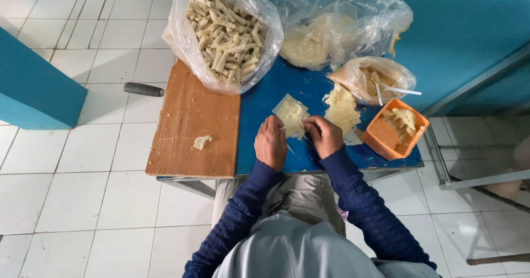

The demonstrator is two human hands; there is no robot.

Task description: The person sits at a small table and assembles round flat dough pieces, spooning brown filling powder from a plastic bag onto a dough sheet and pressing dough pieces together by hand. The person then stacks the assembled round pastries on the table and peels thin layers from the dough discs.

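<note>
One pale square wrapper (291,114) lies on the blue table (265,98). I see my left hand (270,143) and right hand (324,135) side by side, fingers curled, pinching its near edge. A wrapper stack (341,108) sits just right.

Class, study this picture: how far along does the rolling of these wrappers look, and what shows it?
Done: a clear bag is heaped with finished rolls. In hand: the left hand and right hand are on one pale wrapper sheet on the blue table. Left: a stack of sheets beside it, more in another bag, and a bag of filling.
</note>
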